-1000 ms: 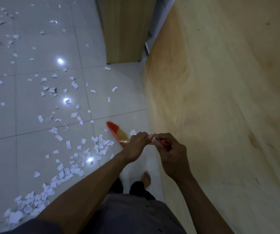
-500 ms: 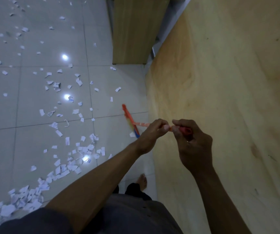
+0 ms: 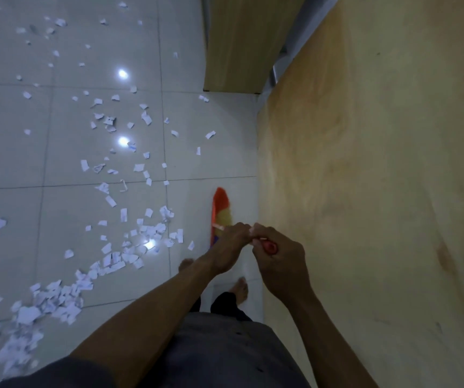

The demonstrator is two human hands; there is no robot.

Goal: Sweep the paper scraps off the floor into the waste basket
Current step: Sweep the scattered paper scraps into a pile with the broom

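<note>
Okay, both hands are on the broom with a thin red handle and orange-yellow-blue bristle head (image 3: 221, 210). The left grip (image 3: 230, 247) is curled round the handle, lower down. The right grip (image 3: 279, 261) is closed round the red handle end, just behind the left; the two hands touch. The bristle head sits down by the grey tiled floor (image 3: 15, 152), just beside the edge of the big pale plywood panel (image 3: 379, 163) on the right; I cannot tell whether it touches the floor. Torn white paper scraps (image 3: 116, 260) are scattered over the tiles left of the broom, thickest in a band running from near the bristle head to the lower left corner. Bare feet (image 3: 242, 289) stand on the tiles under the hands. A light wooden cabinet side (image 3: 239, 43) is at top centre.
</note>
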